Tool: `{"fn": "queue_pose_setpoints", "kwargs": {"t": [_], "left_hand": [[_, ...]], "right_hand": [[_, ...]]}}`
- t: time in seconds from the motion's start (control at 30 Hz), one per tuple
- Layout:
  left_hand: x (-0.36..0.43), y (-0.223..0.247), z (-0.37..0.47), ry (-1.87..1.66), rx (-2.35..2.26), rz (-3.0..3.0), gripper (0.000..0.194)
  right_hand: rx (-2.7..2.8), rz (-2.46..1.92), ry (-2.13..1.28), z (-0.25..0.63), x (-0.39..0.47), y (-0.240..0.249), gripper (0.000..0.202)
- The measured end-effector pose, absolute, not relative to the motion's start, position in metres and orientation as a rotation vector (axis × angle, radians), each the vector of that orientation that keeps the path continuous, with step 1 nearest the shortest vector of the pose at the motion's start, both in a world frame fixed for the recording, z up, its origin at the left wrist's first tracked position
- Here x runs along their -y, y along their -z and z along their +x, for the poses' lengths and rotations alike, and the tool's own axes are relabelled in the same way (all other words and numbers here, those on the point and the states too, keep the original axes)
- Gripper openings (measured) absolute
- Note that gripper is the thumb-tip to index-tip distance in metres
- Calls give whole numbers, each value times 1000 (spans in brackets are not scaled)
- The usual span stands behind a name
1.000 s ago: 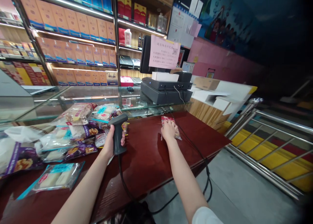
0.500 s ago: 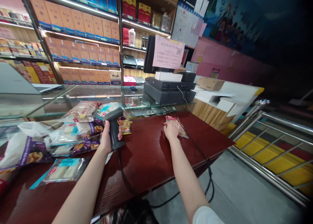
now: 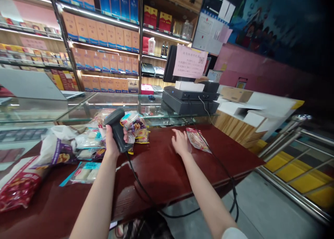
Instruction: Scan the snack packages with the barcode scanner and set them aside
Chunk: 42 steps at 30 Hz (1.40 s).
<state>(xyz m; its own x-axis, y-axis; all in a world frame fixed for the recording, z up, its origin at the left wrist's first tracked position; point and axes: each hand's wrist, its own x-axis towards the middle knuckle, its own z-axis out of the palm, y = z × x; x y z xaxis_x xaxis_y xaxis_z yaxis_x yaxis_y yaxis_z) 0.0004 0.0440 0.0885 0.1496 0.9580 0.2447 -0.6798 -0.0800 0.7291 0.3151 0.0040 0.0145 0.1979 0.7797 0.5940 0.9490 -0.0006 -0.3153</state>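
Over open tabletop (image 3: pixel 156 162) near its far edge, spread right hand (image 3: pixel 181 143), contact unclear, left hand (image 3: pixel 111 144) around scanner (image 3: pixel 118 132).

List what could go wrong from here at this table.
The cable from the scanner in the left hand hangs past the near edge of the table; it might snag and tug the scanner.
A black cord runs across or right beside the packet near the right hand, so it could catch if that packet is lifted.
The heaped bags beside the scanner overlap and might slide if bumped.
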Motion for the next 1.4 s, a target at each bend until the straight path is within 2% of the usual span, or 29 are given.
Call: {"fn": "queue_pose_setpoints", "kwargs": {"t": [0.2, 0.33, 0.43, 0.67, 1.0, 1.2, 1.4], "left_hand": [[-52, -88, -15, -1548, -367, 863, 61], [-58, -81, -16, -1514, -426, 874, 59], [-60, -78, -15, -1519, -415, 872, 59], [-56, -76, -7, -1457, -483, 902, 54], [-58, -66, 1, -1412, -538, 898, 55], [-49, -68, 14, -1382, -636, 937, 55], [-45, -69, 21, -1304, -672, 989, 63]], "right_hand": [[1919, -1442, 211, 230, -42, -57, 54], [2089, -1355, 228, 182, -74, -89, 64], [2190, -1330, 210, 162, -90, -94, 64], [2040, -1334, 6, 171, -92, -76, 58], [1792, -1450, -288, 205, -70, -47, 35], [1272, -1311, -716, 232, -70, -17, 32], [884, -1101, -1068, 255, -57, -9, 45]]}}
